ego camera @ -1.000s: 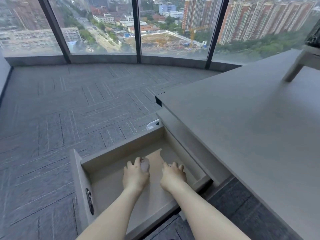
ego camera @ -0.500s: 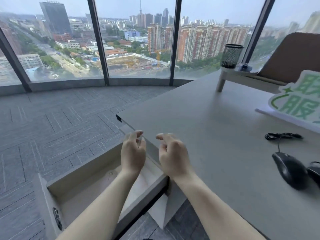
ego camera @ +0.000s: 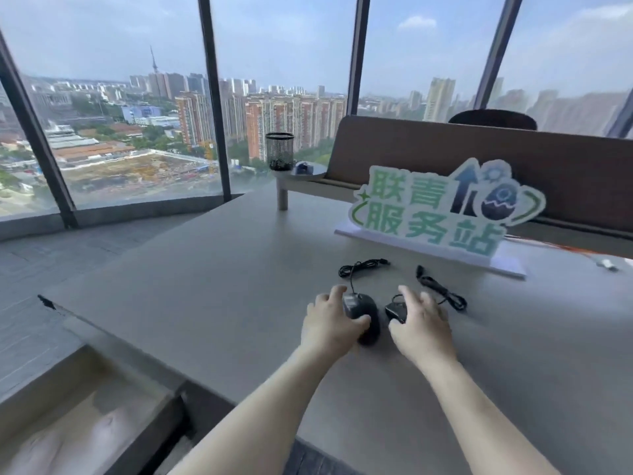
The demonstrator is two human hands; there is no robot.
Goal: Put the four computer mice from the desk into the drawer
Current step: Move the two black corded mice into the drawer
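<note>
Worktop [ego camera: 212,303]: pale grey, matt, wood-grain laminate, wide and mostly bare on the near and left side. Its left corner [ego camera: 46,302] shows a dark chipped edge.

Drawer [ego camera: 78,423], lower left, stands pulled out below the worktop edge; pale interior, contents not visible in this view.

Two black corded mice lie side by side on the worktop, right of centre. Left hand [ego camera: 330,323] rests on the left mouse [ego camera: 364,317], thumb lying across its back, fingers spread on its far left side; grip half-closed, and I cannot tell whether it has closed firmly. Right hand [ego camera: 419,325] covers the right mouse [ego camera: 395,310], only the front-left part of which shows; fingers spread, grip state cannot be told. Both cables [ego camera: 442,291] trail away from the hands, loosely coiled on the surface.

Behind the mice: white-and-green cut-out sign [ego camera: 442,207] on a white base, upright. Further back, a brown divider panel [ego camera: 479,159]. A small raised shelf [ego camera: 301,174] carries a black mesh pen cup [ego camera: 280,150].

Room: grey carpet tiles [ego camera: 51,255], floor-to-ceiling glazing with dark mullions [ego camera: 212,97], city high-rises outside under hazy sky.
</note>
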